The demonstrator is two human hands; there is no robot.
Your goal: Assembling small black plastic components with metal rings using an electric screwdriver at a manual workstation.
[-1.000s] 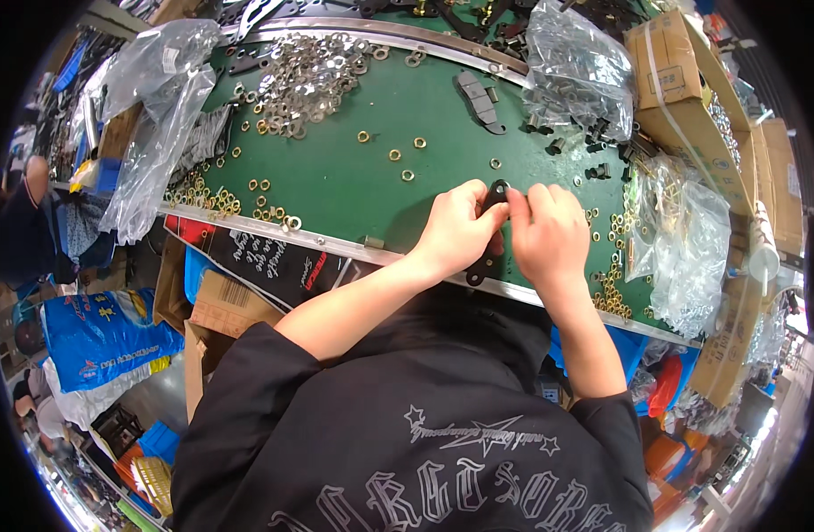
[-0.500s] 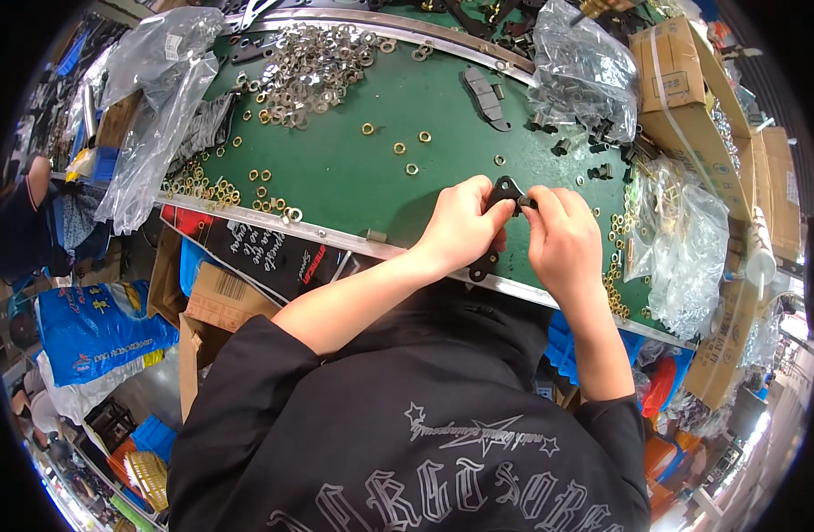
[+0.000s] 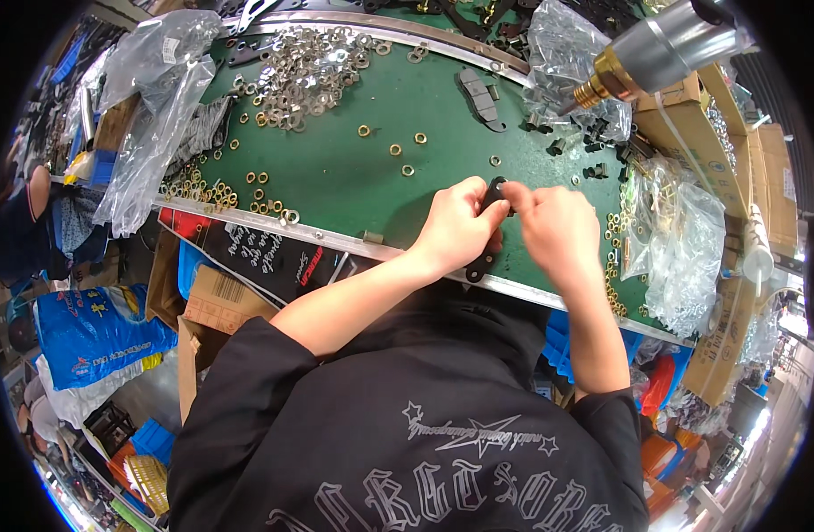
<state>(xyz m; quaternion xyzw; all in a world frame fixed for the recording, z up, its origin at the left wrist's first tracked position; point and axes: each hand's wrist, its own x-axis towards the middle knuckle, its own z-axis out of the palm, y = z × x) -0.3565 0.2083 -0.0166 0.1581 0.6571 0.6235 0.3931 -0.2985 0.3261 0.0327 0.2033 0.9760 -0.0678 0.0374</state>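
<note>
My left hand (image 3: 458,222) is closed round a black metal bracket (image 3: 480,268), a narrow plate with holes, tilted above the near edge of the green table. The bracket's upper end sticks out past my left thumb; its middle is hidden by the fingers. My right hand (image 3: 558,229) is curled, with its fingertips against the upper end of the bracket. Whatever sits between those fingertips is hidden. Several small black bushings (image 3: 595,170) lie to the right of my hands. A few brass-coloured nuts (image 3: 408,170) are scattered beyond them.
A grey power tool with a brass collar (image 3: 606,82) hangs at upper right. Silver washers (image 3: 309,75) are heaped at the back left. A brake pad (image 3: 482,99) lies at the far side. Plastic bags (image 3: 686,253) and cardboard boxes (image 3: 735,177) line the right edge.
My right fingers have gone from pinching a small black bushing beside the bracket to pressing at the bracket's upper end. The bracket has turned slightly. The power tool has swung into view.
</note>
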